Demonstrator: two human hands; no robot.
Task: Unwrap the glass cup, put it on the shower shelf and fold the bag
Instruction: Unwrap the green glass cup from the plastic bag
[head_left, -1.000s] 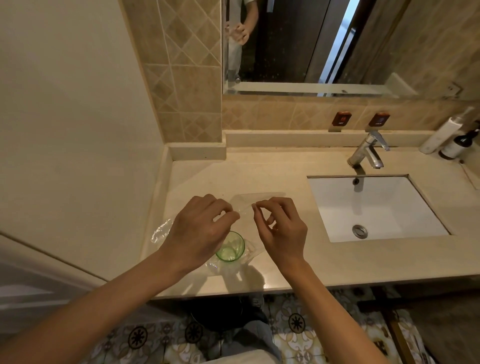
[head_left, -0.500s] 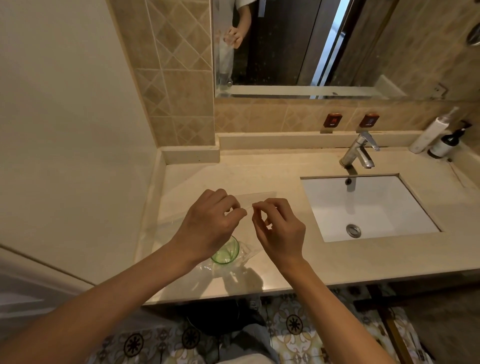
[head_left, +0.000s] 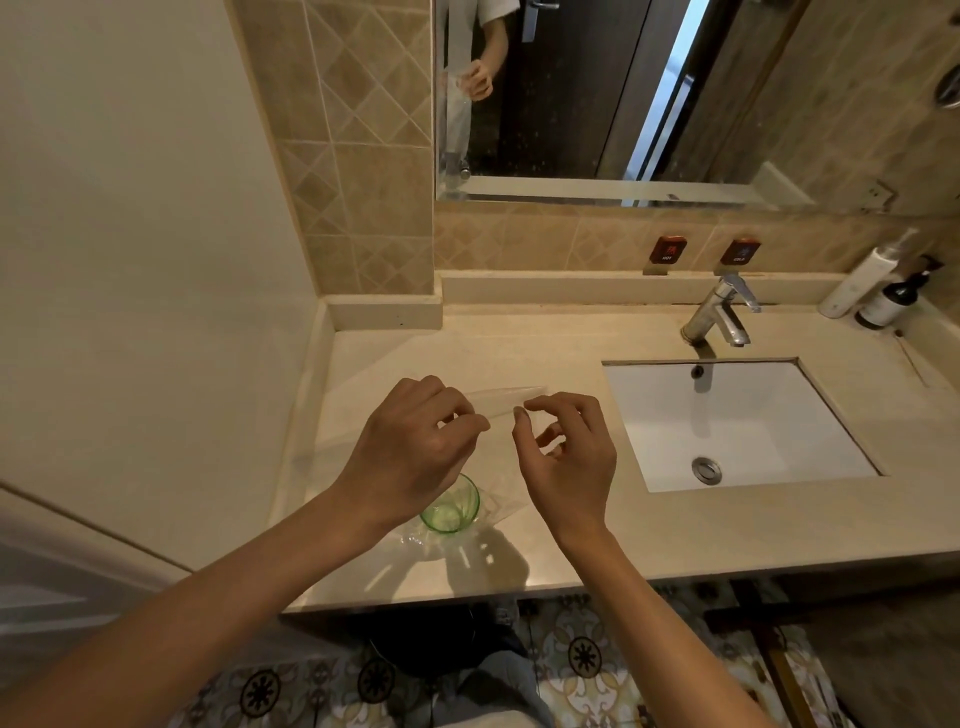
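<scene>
A small green glass cup (head_left: 451, 508) sits in the bottom of a clear plastic bag (head_left: 498, 402) near the front edge of the beige counter (head_left: 519, 338). The bag rises from the cup to my hands, and its upper edge is hard to make out against the counter. My left hand (head_left: 415, 447) is just above the cup and pinches the bag's top edge between thumb and fingers, hiding part of the cup's rim. My right hand (head_left: 563, 457), beside it, pinches the same edge with thumb and curled index finger.
A white sink (head_left: 737, 421) with a chrome faucet (head_left: 719, 312) fills the counter's right half. A white bottle (head_left: 862, 280) and a dark bottle (head_left: 891, 301) stand at the back right. A mirror (head_left: 623, 93) hangs above, and a plain wall (head_left: 145, 260) closes the left side.
My hands have drawn slightly apart along the bag's top edge, and the right fingers have loosened a little. The cup stays low in the bag on the counter.
</scene>
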